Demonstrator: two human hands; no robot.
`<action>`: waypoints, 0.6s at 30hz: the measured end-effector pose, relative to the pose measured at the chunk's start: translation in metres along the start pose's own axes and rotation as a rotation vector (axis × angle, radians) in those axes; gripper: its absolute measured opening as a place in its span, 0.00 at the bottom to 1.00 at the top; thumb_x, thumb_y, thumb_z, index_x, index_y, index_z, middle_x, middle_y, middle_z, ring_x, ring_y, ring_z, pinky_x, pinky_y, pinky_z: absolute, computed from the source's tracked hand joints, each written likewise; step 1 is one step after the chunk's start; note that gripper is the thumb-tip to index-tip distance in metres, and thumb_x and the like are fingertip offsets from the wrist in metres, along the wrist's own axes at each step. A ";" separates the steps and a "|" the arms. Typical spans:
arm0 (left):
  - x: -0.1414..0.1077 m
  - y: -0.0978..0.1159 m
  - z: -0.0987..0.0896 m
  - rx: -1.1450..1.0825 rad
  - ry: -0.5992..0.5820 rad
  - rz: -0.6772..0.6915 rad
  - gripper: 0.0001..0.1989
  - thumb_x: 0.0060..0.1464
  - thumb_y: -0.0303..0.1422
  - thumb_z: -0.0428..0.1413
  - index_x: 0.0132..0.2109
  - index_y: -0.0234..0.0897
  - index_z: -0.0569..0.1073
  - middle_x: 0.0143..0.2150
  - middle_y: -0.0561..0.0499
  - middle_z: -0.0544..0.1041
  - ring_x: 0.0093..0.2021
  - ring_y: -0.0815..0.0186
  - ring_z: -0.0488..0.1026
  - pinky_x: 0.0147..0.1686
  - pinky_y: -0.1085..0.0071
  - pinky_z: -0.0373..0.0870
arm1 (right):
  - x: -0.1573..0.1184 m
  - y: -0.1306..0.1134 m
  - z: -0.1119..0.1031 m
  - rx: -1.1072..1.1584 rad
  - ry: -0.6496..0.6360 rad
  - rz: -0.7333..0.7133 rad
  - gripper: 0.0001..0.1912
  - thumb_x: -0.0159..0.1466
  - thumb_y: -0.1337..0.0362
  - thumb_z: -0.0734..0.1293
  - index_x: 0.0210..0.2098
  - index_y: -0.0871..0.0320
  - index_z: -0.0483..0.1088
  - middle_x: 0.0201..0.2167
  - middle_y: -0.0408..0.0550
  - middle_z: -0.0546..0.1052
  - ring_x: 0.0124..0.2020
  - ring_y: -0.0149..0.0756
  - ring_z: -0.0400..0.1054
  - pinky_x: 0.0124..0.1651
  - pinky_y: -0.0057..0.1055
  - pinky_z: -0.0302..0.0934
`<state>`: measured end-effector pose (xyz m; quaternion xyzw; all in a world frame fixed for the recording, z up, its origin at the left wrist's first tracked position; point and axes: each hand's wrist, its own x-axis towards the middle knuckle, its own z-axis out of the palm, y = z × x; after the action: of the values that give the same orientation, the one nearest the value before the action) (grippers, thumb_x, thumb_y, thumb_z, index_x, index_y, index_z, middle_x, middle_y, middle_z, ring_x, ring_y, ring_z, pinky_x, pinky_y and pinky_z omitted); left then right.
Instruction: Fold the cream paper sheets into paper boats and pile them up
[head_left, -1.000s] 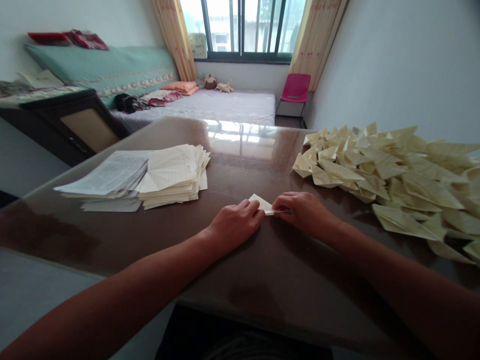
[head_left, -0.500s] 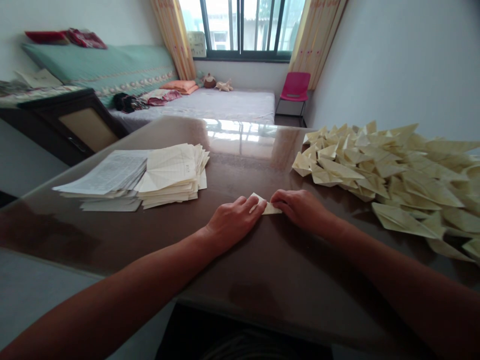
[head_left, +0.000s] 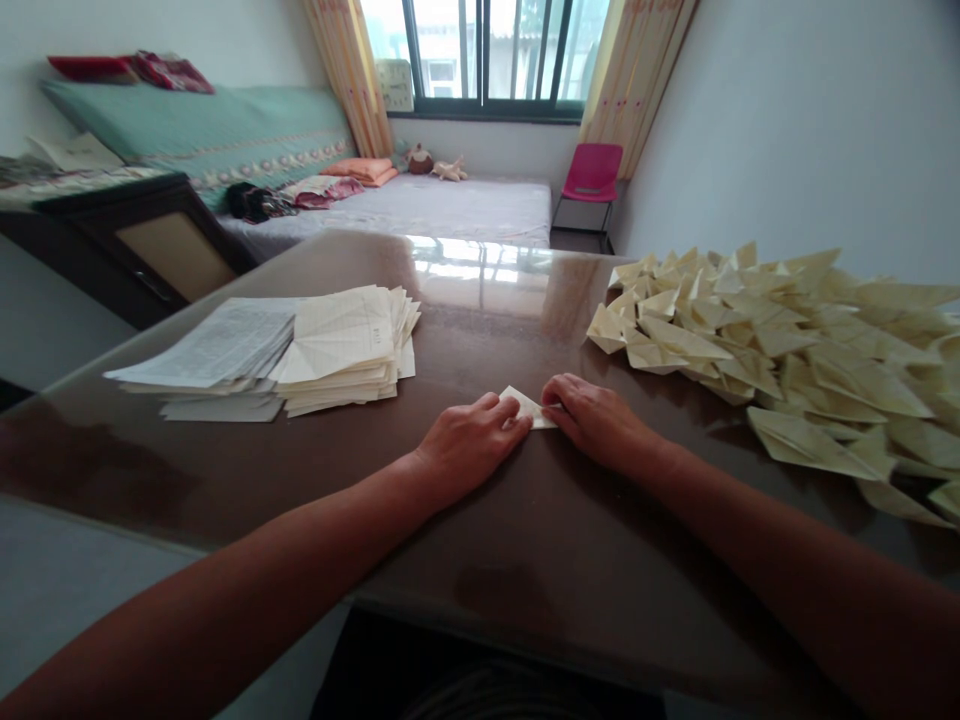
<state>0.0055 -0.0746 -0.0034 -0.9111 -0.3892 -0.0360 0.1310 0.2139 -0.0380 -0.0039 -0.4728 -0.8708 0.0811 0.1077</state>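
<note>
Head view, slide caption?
Left hand and right hand hold folded paper on a table, between stacked sheets and folded pieces.

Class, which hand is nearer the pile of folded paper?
Right. The right hand is left of the pile of folded paper; the left hand is farther left.

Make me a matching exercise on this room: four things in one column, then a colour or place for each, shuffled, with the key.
Things
1. Small folded paper
2. Pile of folded paper shapes
3. Stack of creased cream sheets
4. Chair

Colours and places
A. Left part of the table
B. Bright pink
C. At the fingers of the left hand and right hand
D. Right part of the table

Pairs: 1-C, 2-D, 3-A, 4-B
</note>
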 end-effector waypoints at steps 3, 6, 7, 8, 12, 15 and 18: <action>-0.001 0.000 0.002 0.005 0.010 -0.002 0.14 0.66 0.31 0.42 0.53 0.42 0.68 0.45 0.49 0.71 0.42 0.64 0.67 0.29 0.74 0.65 | -0.002 -0.004 -0.003 -0.106 0.044 0.006 0.08 0.67 0.61 0.59 0.39 0.56 0.67 0.40 0.48 0.71 0.41 0.36 0.66 0.38 0.28 0.55; -0.001 0.000 0.002 -0.006 0.011 -0.010 0.13 0.65 0.31 0.43 0.53 0.42 0.67 0.46 0.49 0.70 0.42 0.64 0.67 0.29 0.74 0.66 | -0.007 -0.011 -0.007 -0.250 0.013 -0.004 0.11 0.69 0.60 0.57 0.37 0.55 0.69 0.37 0.48 0.72 0.38 0.37 0.67 0.34 0.30 0.53; -0.001 -0.001 0.002 -0.014 0.009 -0.013 0.13 0.65 0.31 0.44 0.53 0.43 0.67 0.46 0.49 0.70 0.43 0.65 0.67 0.29 0.74 0.66 | -0.008 -0.013 -0.008 -0.290 -0.002 -0.008 0.12 0.69 0.60 0.56 0.36 0.55 0.69 0.36 0.48 0.72 0.36 0.37 0.67 0.33 0.30 0.53; -0.001 -0.001 0.002 -0.023 0.006 -0.018 0.13 0.65 0.31 0.44 0.53 0.43 0.68 0.46 0.49 0.71 0.43 0.65 0.67 0.29 0.74 0.67 | -0.009 -0.016 -0.009 -0.322 -0.014 -0.013 0.12 0.69 0.61 0.56 0.35 0.56 0.69 0.35 0.49 0.72 0.35 0.37 0.67 0.33 0.31 0.53; 0.002 -0.005 0.005 -0.077 0.068 -0.075 0.13 0.65 0.32 0.45 0.53 0.43 0.69 0.49 0.49 0.72 0.48 0.63 0.66 0.38 0.71 0.70 | -0.011 -0.021 -0.009 -0.379 -0.026 -0.042 0.13 0.69 0.62 0.56 0.35 0.57 0.69 0.35 0.51 0.73 0.36 0.38 0.68 0.34 0.31 0.53; 0.007 -0.012 0.014 -0.158 0.141 -0.139 0.20 0.64 0.35 0.46 0.60 0.37 0.63 0.58 0.45 0.67 0.58 0.59 0.61 0.53 0.63 0.66 | -0.011 -0.020 -0.009 -0.379 -0.024 -0.048 0.13 0.69 0.61 0.56 0.36 0.56 0.70 0.35 0.50 0.74 0.36 0.38 0.68 0.33 0.31 0.53; 0.013 -0.020 0.024 -0.257 0.099 -0.154 0.26 0.64 0.39 0.46 0.64 0.32 0.57 0.62 0.41 0.64 0.62 0.58 0.58 0.59 0.60 0.61 | -0.010 -0.018 -0.010 -0.359 -0.018 -0.046 0.14 0.69 0.60 0.55 0.35 0.55 0.70 0.35 0.49 0.74 0.36 0.37 0.69 0.32 0.31 0.52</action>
<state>-0.0010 -0.0456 -0.0200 -0.8849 -0.4432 -0.1404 0.0290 0.2075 -0.0559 0.0088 -0.4637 -0.8828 -0.0738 0.0158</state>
